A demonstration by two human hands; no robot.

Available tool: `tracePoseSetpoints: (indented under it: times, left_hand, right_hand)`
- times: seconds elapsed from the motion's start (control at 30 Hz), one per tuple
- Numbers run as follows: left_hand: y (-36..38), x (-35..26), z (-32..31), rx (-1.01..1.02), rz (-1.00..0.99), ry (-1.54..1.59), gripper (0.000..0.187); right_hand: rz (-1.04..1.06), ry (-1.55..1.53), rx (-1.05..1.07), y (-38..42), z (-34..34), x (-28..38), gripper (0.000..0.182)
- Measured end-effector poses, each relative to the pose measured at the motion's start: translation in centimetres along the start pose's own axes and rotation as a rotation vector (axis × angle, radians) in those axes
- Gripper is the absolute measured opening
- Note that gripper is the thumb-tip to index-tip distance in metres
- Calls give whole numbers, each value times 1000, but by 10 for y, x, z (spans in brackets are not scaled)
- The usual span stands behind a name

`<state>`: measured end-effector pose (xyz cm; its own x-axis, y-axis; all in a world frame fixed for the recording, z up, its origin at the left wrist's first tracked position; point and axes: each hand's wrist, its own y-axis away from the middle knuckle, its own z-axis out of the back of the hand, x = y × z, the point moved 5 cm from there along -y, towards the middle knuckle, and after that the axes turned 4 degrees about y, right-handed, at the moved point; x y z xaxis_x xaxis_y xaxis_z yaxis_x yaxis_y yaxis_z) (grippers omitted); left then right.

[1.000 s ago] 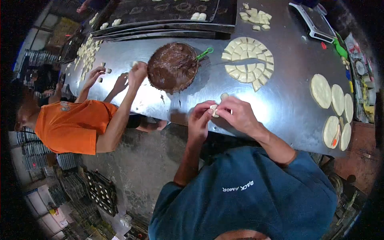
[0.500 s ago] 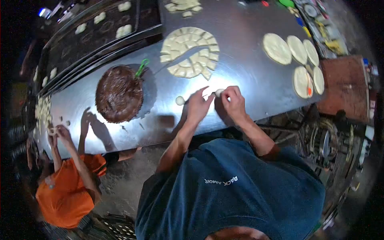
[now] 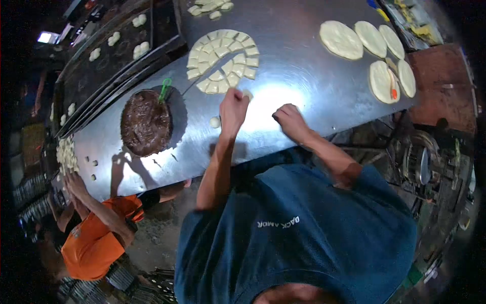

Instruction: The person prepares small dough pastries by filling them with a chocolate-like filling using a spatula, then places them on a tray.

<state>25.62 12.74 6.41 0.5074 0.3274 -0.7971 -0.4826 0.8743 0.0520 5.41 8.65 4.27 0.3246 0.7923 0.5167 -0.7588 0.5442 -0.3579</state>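
Note:
My left hand [image 3: 234, 111] is closed at the near edge of a round of cut dough [image 3: 223, 55], with a small pale dough piece [image 3: 247, 95] at its fingertips. Just left of that wrist, a dough ball [image 3: 215, 122] rests on the metal table. My right hand [image 3: 291, 120] is curled closed over the tabletop to the right, apart from the left; what its fingers hold, if anything, is hidden. A long diagonal gap splits the cut round.
Left stands a bowl of brown filling [image 3: 144, 124] with a green-handled tool [image 3: 165, 90]. Flat dough ovals [image 3: 341, 40] lie at right, one bearing an orange-tipped tool [image 3: 394, 93]. Dark trays [image 3: 121, 55] hold dough clusters. A co-worker in orange [image 3: 93, 243] handles small dough pieces [image 3: 67, 154].
My left hand has moved up to the cut dough round and closed at a piece. My right hand has drawn away from the left and curled closed. The view has shifted slightly.

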Motion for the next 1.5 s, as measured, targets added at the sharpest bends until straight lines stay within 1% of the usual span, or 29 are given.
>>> tracePoseSetpoints:
  times: [0.03,0.07,0.13,0.2,0.27,0.3,0.33,0.4,0.43,0.47,0.53,0.57,0.6,0.63,0.67,0.73,0.8,0.9,0.93,1.0,1.07,1.13,1.2,1.27,1.3,1.33,1.4,1.43,1.5]
  left_hand:
    - [15,15,8,21,134,316,17]
    - [33,19,13,41,274,641,18]
    - [59,1,35,0,304,739,20]
    - [88,2,44,-44,333,842,24]
    - [105,28,57,-40,267,934,30]
    - [119,35,69,-72,417,873,29]
    - [134,45,80,-83,418,874,29]
    - [162,77,96,-274,509,953,29]
    - [167,78,97,-282,525,949,29]
    - [164,80,98,-306,543,972,30]
    - [160,81,99,-348,561,996,30]
    - [158,78,98,-349,534,978,31]
    - [153,76,100,-348,495,964,32]
    - [156,74,106,-382,491,980,34]
    - [161,78,113,-385,483,989,34]
    - [171,99,126,-381,546,932,33]
    - [182,123,128,-382,541,973,29]
    - [187,134,126,-370,480,994,26]
    - [185,131,124,-380,494,993,26]
    - [185,124,126,-402,513,996,26]
    - [186,113,129,-345,508,966,26]
    - [185,108,131,-372,495,875,29]
    - [183,114,119,-300,576,826,32]
    - [165,99,104,-338,462,1000,26]
    - [153,91,96,-340,415,1025,25]
    - [142,81,91,-333,365,1052,24]
    - [126,57,85,-265,330,1036,25]
    - [120,44,81,-215,300,1018,25]
    - [116,32,79,-174,299,1034,25]
  right_hand:
    - [65,80,24,18,-4,-31,9]
    - [-84,98,160,-1,20,-33,7]
    - [-145,227,-181,-35,20,-45,8]
    - [-171,40,-299,-61,-11,-36,9]
    - [-28,-124,-41,-34,-32,-8,12]
    - [51,-144,1,-14,-23,-5,12]
    - [126,-165,45,2,-12,-9,11]
    - [-4,117,372,7,-13,-66,7]
    - [-101,244,155,-8,-1,-68,6]
    - [-123,147,-162,-33,13,-47,6]
    - [-206,-16,-279,-60,-13,-33,7]
    - [-284,-159,-238,-56,-25,-17,6]
    - [-264,-155,-67,-44,-29,6,7]
    - [-106,-80,-27,-22,-31,19,9]
    - [-62,-120,19,0,-29,22,14]
    - [-129,-65,57,16,-10,21,21]
    - [-411,-39,128,-11,-5,28,25]
    - [-483,-382,126,-80,-47,73,33]
    - [-366,-376,155,-103,-63,92,35]
    - [-78,-284,232,-133,-94,122,27]
    - [4,-165,367,-135,-128,123,22]
    - [44,-144,397,-133,-131,119,25]
    - [84,-135,436,-126,-128,129,27]
    - [76,-233,324,-124,-97,148,35]
    - [-186,-482,558,-117,-91,152,41]
    - [-201,-558,599,-108,-84,153,43]
    - [-314,-496,701,-99,-60,149,42]
    - [-327,-491,687,-92,-57,135,42]
    - [-502,-711,634,-78,-57,99,35]
